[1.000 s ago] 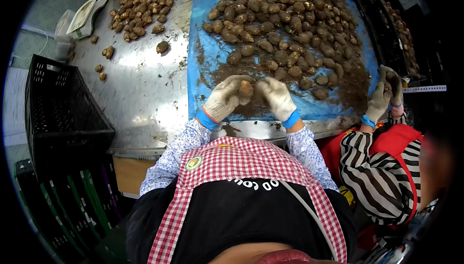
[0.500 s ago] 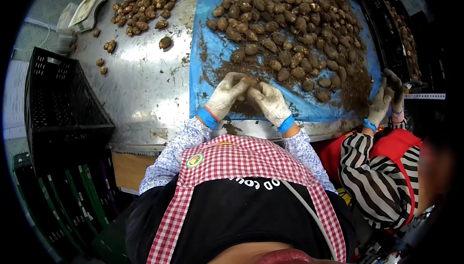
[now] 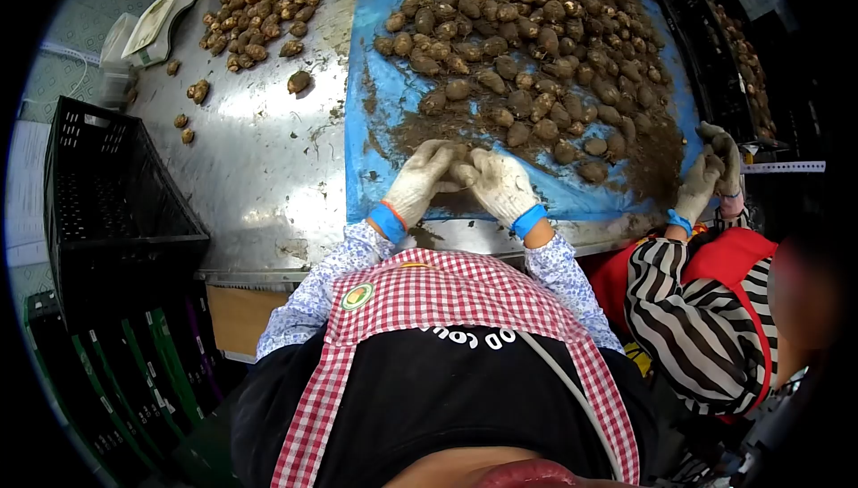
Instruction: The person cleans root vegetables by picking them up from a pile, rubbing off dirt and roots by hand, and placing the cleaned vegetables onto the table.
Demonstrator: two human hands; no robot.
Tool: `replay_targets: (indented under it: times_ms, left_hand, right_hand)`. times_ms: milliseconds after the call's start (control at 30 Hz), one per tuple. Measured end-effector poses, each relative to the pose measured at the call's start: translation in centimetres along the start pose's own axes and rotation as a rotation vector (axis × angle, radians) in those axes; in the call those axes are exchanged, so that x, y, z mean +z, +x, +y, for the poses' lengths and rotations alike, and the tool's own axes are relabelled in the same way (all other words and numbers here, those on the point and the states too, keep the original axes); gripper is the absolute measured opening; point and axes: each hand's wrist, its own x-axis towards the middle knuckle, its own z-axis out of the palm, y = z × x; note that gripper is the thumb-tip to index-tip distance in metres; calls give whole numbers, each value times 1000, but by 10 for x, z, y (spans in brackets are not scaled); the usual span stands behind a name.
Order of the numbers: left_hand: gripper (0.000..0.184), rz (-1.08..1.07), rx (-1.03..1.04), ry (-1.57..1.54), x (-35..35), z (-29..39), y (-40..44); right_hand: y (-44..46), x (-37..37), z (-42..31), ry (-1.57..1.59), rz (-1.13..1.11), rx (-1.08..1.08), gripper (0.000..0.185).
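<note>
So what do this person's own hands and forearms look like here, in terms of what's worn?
The left hand and right hand wear off-white knitted gloves, grubby towards the fingers. Blue bands circle both wrists, and the left glove has an orange edge. The sleeves are white with a blue pattern.

Small brown tuber (image 3: 462,155), mostly hidden, over the dirt-strewn blue sheet (image 3: 375,171), near loosely heaped, soil-caked tubers (image 3: 545,41).
</note>
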Motion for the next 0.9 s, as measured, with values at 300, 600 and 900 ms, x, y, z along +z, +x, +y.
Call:
replay_targets:
  times_ms: [300,600,900]
  left_hand:
    - [26,-258,-23,-881,-44,13,-2]
    - [33,50,303,-1342,-66,90,39]
    - [47,3,-18,-51,-34,49,29]
  right_hand:
    - [14,-3,58,-376,253,237,14]
    - [59,-9,73,-683,225,4,43]
    - [43,-9,53,591,371,12,49]
